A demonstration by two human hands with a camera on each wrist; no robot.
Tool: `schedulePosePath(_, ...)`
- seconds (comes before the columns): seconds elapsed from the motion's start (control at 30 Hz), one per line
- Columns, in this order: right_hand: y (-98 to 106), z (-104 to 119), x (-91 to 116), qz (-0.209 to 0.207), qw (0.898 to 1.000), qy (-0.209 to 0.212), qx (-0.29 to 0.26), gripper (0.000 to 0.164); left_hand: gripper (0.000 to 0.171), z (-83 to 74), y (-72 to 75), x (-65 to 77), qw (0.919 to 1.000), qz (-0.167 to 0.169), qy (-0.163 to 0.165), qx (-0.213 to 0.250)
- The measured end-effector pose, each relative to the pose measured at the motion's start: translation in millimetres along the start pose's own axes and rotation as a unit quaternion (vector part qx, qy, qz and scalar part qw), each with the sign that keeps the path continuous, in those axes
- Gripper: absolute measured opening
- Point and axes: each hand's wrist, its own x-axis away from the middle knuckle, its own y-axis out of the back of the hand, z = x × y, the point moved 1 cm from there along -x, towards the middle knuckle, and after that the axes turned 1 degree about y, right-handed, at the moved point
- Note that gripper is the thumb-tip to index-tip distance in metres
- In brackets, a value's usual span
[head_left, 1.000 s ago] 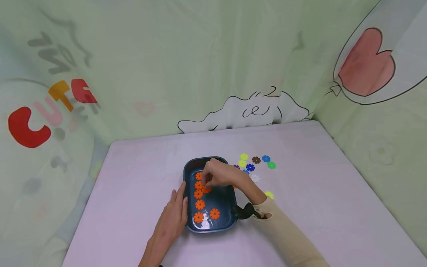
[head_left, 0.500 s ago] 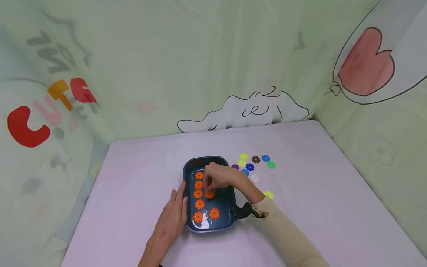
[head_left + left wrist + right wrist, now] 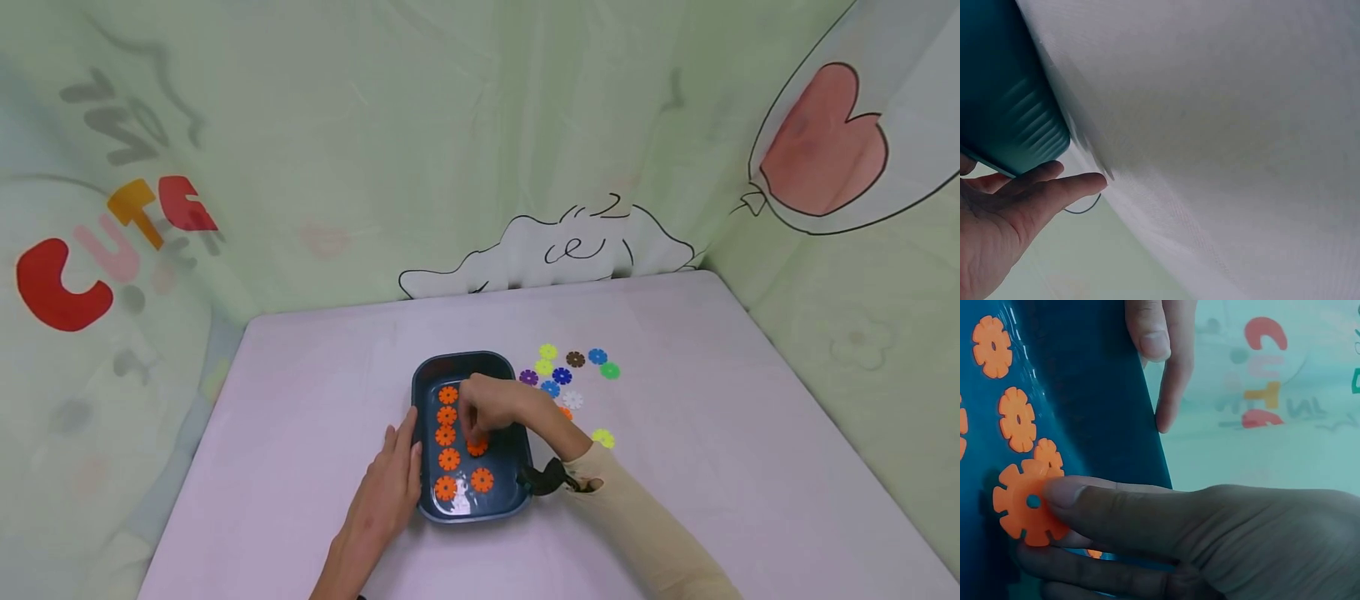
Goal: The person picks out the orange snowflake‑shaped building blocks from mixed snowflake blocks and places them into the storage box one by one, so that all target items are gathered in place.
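at the left side of a dark blue tray [image 3: 506,467], i saw a left hand [image 3: 386,481] lying against it, fingers extended, gripping nothing. to the right, inside the tray, a right hand [image 3: 493,402] pinched an orange notched disc [image 3: 1016,509] between thumb and fingers; it looked light, stiff, perhaps slick plastic, best taken by its flat faces near the edge. farther right, mixed-colour discs [image 3: 562,376] lay on a pale cloth-covered tabletop [image 3: 330,375], with green printed hangings [image 3: 345,167] behind.
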Motion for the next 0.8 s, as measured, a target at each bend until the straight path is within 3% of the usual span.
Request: schedulePosePath(0.8, -8.6, 0.1, 0.4, 0.011, 0.997, -0.066, 0.038, 0.016, 0.059, 0.9, -1.4, 0.0, 1.0000, -0.007, -0.005, -0.004)
